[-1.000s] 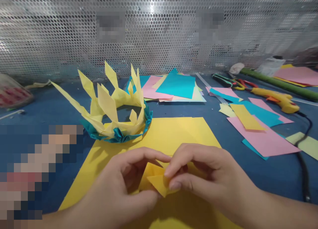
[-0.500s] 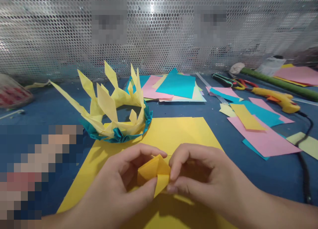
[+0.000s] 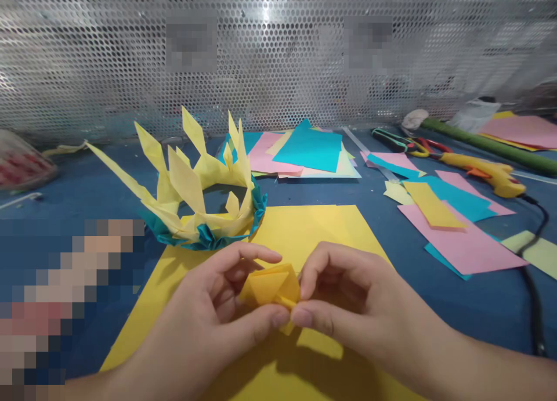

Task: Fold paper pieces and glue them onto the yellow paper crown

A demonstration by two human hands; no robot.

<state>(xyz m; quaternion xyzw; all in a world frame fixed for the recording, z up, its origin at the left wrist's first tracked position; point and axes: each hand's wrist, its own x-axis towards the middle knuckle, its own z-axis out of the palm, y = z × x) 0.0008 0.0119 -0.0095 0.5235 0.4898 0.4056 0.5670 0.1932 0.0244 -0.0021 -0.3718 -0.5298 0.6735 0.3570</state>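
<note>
A small folded piece of orange-yellow paper [image 3: 272,285] is held between my two hands, above a large yellow sheet [image 3: 331,230]. My left hand [image 3: 230,296] grips its left and lower side, thumb at the front and index finger arched over the top. With thumb and bent fingers, my right hand [image 3: 348,296] pinches the right edge. Both thumb tips nearly meet at the lower front fold. Just beyond my left hand stands a folded paper crown [image 3: 187,201], pale yellow with tall points and a teal pleated band round its base.
Behind lies a pile of coloured paper [image 3: 308,148]. To the right are loose paper pieces [image 3: 461,244], a yellow glue gun [image 3: 483,169] with a black cable, and a green roll [image 3: 478,143]. A perforated metal panel [image 3: 270,58] closes off the back of the blue table [image 3: 348,192].
The folded paper has tilted, and the flap at its lower front is now pressed up under my thumbs. My left thumb has moved right, towards my right thumb.
</note>
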